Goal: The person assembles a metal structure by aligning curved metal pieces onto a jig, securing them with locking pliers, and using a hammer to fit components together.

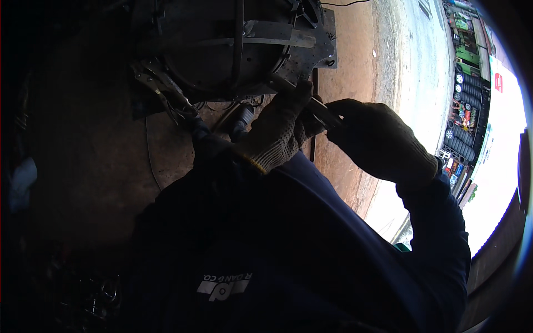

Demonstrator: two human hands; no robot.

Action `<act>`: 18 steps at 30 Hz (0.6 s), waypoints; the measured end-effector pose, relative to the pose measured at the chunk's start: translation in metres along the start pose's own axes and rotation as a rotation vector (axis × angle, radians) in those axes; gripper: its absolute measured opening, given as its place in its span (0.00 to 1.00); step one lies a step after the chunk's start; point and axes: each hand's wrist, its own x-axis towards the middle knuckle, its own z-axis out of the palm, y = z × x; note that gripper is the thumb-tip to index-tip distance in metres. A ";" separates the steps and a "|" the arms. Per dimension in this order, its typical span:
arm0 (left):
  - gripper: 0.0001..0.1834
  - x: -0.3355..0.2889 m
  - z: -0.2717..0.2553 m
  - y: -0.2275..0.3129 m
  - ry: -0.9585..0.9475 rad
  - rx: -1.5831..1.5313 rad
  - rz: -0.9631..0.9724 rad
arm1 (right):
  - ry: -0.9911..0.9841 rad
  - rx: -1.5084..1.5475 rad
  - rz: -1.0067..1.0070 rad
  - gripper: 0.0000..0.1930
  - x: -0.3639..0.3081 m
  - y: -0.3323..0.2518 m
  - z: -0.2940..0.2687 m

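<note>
My left hand (279,126), in a pale dotted work glove, is closed around a narrow flat metal bar (322,112). The bar slants from the rim of a large dark round metal piece (211,61) down toward my right hand (380,139). Gloved too and in deep shade, my right hand is closed at the bar's lower end. Its fingertips are partly hidden. The bar's upper end lies over the metal piece's right corner plate (300,69); whether they touch I cannot tell. Locking pliers (161,86) sit at the piece's left edge.
A flat strip (277,36) and an upright rod (239,39) cross the round piece. My shoe (242,115) stands below it on the brown floor (344,61). A cable (149,150) runs along the floor. Stacked tyres (466,111) stand across the bright road at right.
</note>
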 end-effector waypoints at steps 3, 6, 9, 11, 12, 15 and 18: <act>0.14 0.002 -0.011 -0.007 -0.195 -0.058 -0.016 | 0.063 0.004 -0.043 0.09 -0.003 0.011 0.006; 0.13 0.011 -0.013 -0.021 -0.241 0.016 -0.029 | -0.018 0.017 -0.024 0.10 -0.006 0.008 -0.007; 0.13 0.021 -0.005 -0.027 -0.131 0.181 -0.019 | -0.250 -0.007 0.433 0.12 0.019 -0.057 -0.043; 0.13 0.016 0.009 -0.018 0.006 0.411 -0.059 | -0.396 -0.028 0.754 0.14 0.038 -0.110 -0.065; 0.13 0.011 0.016 -0.012 0.070 0.553 -0.090 | -0.439 -0.043 0.773 0.15 0.039 -0.110 -0.067; 0.13 0.004 0.030 -0.005 0.207 0.858 -0.162 | -0.500 -0.103 0.539 0.16 0.037 -0.081 -0.071; 0.14 0.008 0.019 -0.014 0.117 0.788 -0.156 | -0.427 -0.098 0.165 0.18 0.022 -0.026 -0.062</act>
